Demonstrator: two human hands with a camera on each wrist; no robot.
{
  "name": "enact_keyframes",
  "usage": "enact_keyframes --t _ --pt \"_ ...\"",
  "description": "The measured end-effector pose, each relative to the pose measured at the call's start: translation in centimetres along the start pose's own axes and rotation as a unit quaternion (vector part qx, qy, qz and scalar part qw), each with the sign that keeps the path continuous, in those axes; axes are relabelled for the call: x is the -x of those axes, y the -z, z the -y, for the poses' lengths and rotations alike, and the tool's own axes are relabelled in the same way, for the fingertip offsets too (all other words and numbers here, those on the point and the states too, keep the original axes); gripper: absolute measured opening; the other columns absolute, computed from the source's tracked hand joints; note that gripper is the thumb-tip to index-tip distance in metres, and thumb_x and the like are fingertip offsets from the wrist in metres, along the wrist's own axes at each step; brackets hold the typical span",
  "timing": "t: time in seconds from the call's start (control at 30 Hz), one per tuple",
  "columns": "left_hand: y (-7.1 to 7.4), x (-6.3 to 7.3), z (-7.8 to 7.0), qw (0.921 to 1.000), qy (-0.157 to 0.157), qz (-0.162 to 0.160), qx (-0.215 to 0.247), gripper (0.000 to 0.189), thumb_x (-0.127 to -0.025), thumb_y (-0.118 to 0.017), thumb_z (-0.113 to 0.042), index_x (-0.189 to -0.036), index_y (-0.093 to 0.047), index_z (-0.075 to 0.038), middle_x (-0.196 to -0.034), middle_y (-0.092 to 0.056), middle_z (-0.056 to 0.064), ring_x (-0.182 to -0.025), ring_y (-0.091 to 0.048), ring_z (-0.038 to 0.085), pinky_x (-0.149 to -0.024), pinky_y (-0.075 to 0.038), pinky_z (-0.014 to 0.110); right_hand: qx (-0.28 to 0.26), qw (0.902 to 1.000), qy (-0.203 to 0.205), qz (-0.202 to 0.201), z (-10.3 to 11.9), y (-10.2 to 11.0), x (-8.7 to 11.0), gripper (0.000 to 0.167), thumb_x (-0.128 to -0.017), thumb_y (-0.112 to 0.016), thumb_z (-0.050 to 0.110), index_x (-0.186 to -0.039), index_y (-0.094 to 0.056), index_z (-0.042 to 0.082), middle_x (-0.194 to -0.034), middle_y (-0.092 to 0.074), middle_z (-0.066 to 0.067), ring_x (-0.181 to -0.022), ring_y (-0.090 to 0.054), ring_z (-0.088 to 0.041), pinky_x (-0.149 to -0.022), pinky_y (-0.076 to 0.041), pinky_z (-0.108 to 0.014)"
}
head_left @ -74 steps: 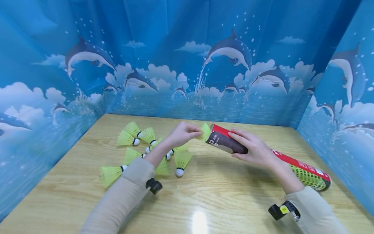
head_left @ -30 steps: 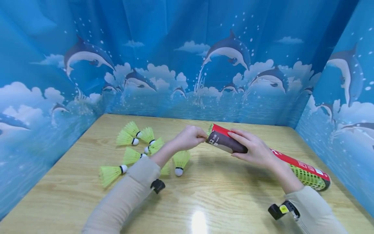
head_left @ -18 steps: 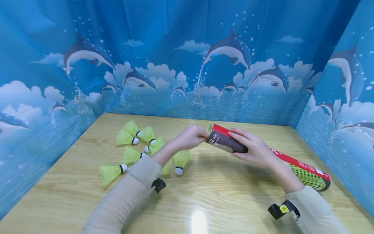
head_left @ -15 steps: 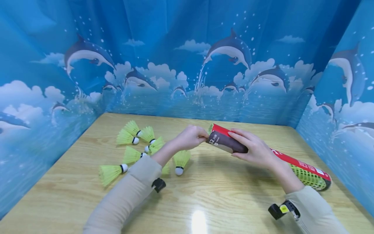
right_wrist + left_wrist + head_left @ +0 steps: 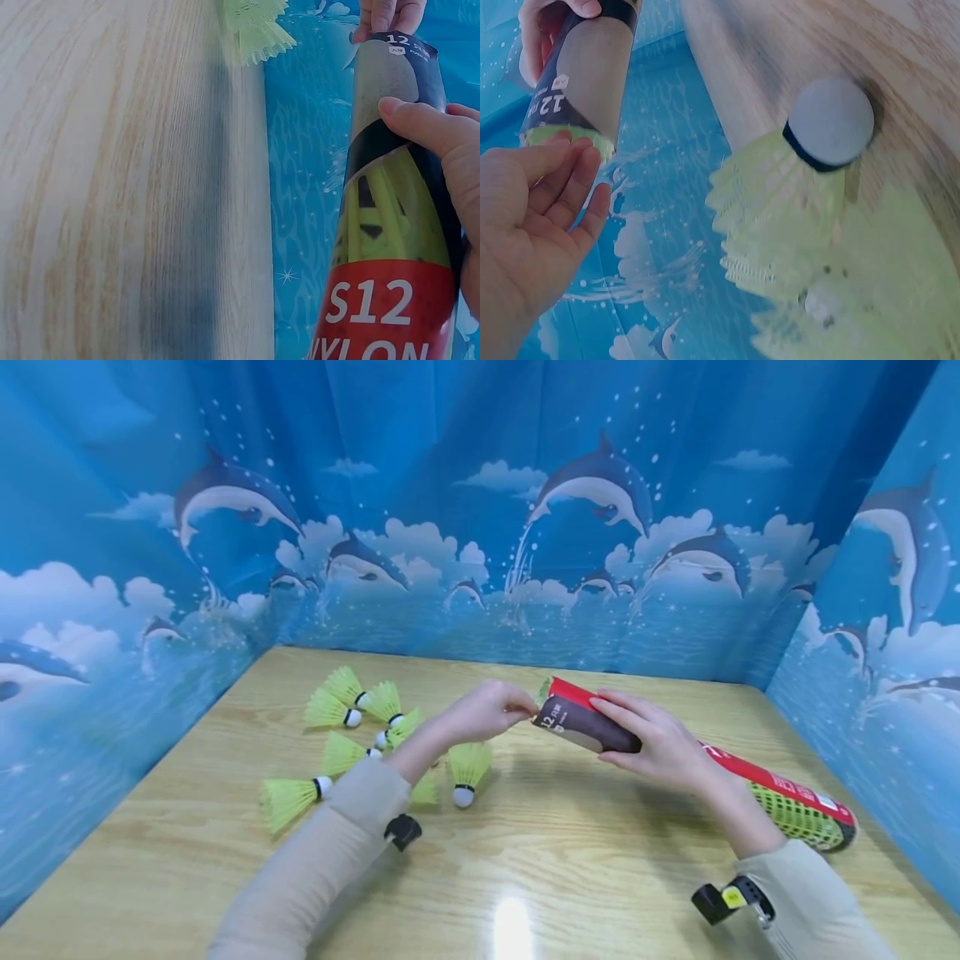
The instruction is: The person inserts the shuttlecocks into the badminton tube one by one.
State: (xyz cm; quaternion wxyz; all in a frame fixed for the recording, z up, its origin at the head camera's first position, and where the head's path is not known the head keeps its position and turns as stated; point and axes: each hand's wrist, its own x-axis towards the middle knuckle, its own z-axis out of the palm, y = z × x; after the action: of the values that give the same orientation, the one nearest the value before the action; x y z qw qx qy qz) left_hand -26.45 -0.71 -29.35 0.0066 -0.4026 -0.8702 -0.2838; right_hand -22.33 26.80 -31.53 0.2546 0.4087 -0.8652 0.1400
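Observation:
A long red and dark shuttlecock tube (image 5: pixel 581 720) with see-through sides lies slanted across the right of the head view, its mouth raised toward the left. My right hand (image 5: pixel 654 743) grips the tube near that mouth, thumb and fingers around it in the right wrist view. At the opening, my left hand (image 5: pixel 486 710) has thumb and fingertips on the yellow-green skirt of a shuttlecock (image 5: pixel 602 145), which sits inside with only its edge showing. The fingertips partly hide that edge. Through the tube's side, more yellow-green skirts (image 5: pixel 384 217) show.
Several yellow-green shuttlecocks with white heads lie on the wooden table (image 5: pixel 570 877), left of and under my left forearm. The nearest shuttlecock (image 5: pixel 468 770) stands apart, head toward me. A blue dolphin-print curtain (image 5: pixel 450 510) borders the table at the back and sides.
The shuttlecock that stuck out of the tube's mouth has gone in almost fully, my left hand moving right with it. Lately the left fingertips shift slightly at the rim. The right hand keeps its grip.

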Motion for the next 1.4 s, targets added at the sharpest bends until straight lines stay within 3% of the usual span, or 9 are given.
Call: enact_keyframes --t 0.37,0.87,1.07,1.23,1.4 --pt "2.5 2.6 1.4 0.9972 0.055 -0.010 0.050 0.020 -0.092 -0.057 -0.009 -0.110 -0.067 -0.005 -0.104 -0.067 0.009 -0.090 -0.063 0.014 -0.075 -0.051 0.024 0.000 1.0000 0.001 -0.002 -0.1 0.1 0.1 0.081 -0.062 -0.085 0.013 -0.135 -0.049 0.015 -0.132 -0.049 -0.014 -0.112 -0.051 -0.034 -0.081 -0.047 -0.051" --pt "6.2 7.7 3.5 0.9902 0.130 -0.026 0.043 0.024 -0.093 -0.057 -0.017 -0.113 -0.065 -0.007 -0.103 -0.067 0.007 -0.090 -0.063 0.017 -0.076 -0.052 0.034 -0.003 1.0000 -0.008 0.000 -0.2 0.1 0.0 0.082 -0.062 -0.086 0.015 -0.136 -0.048 0.014 -0.130 -0.050 -0.017 -0.113 -0.050 -0.035 -0.081 -0.047 -0.051" --pt "7.2 9.8 4.9 0.9856 0.165 -0.033 0.020 0.027 -0.093 -0.058 -0.022 -0.114 -0.065 -0.008 -0.105 -0.067 0.006 -0.093 -0.063 0.020 -0.078 -0.052 0.038 0.001 1.0000 -0.004 0.000 -0.3 0.2 0.0 0.083 -0.062 -0.086 0.015 -0.136 -0.048 0.015 -0.131 -0.050 -0.016 -0.113 -0.050 -0.035 -0.081 -0.047 -0.051" --pt "8.1 11.5 6.1 0.9833 0.178 -0.038 0.000 0.027 -0.092 -0.059 -0.022 -0.113 -0.066 -0.006 -0.105 -0.067 0.009 -0.093 -0.063 0.023 -0.076 -0.052 0.039 0.001 1.0000 -0.002 0.002 -0.3 0.3 -0.1 0.082 -0.062 -0.085 0.014 -0.136 -0.048 0.014 -0.131 -0.050 -0.015 -0.113 -0.050 -0.035 -0.080 -0.047 -0.051" --pt "8.9 13.3 6.6 0.9809 0.192 -0.029 0.008 0.029 -0.093 -0.058 -0.021 -0.114 -0.065 -0.003 -0.103 -0.067 0.011 -0.088 -0.063 0.023 -0.072 -0.053 0.037 -0.002 1.0000 -0.001 0.004 -0.3 0.2 -0.1 0.082 -0.062 -0.085 0.015 -0.135 -0.048 0.014 -0.130 -0.050 -0.017 -0.113 -0.050 -0.035 -0.081 -0.047 -0.051"
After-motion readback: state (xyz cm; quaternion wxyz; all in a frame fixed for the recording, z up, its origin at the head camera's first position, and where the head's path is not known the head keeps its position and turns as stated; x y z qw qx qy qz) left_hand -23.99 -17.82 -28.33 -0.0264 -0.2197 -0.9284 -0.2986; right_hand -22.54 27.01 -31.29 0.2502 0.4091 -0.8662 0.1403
